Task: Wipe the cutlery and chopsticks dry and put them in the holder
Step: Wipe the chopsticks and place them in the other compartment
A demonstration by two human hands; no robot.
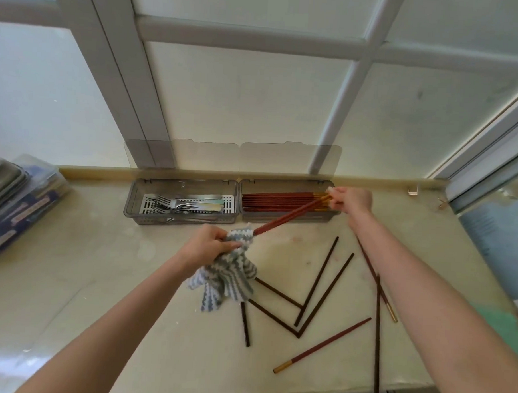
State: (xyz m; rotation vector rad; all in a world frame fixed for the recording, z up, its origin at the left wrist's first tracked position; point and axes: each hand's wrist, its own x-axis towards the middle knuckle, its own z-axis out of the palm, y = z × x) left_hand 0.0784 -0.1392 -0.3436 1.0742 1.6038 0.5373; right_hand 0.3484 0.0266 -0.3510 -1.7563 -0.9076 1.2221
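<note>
My left hand (209, 244) grips a grey-and-white striped cloth (227, 272) wrapped round the tips of red chopsticks (289, 216). My right hand (351, 200) pinches their gold-capped ends above the right holder (283, 219), which holds several red chopsticks. The held chopsticks slant from the cloth up to the right. The left holder (135, 203) contains forks and other steel cutlery (183, 206). Several loose dark and red chopsticks (322, 291) lie scattered on the counter near the front, some hidden under my right forearm.
Both holders stand against the window ledge with their clear lids (233, 155) raised. A stack of trays and packets (17, 197) sits at the left edge. The counter's front edge (403, 387) runs at the lower right, beside a sliding window frame (492, 138).
</note>
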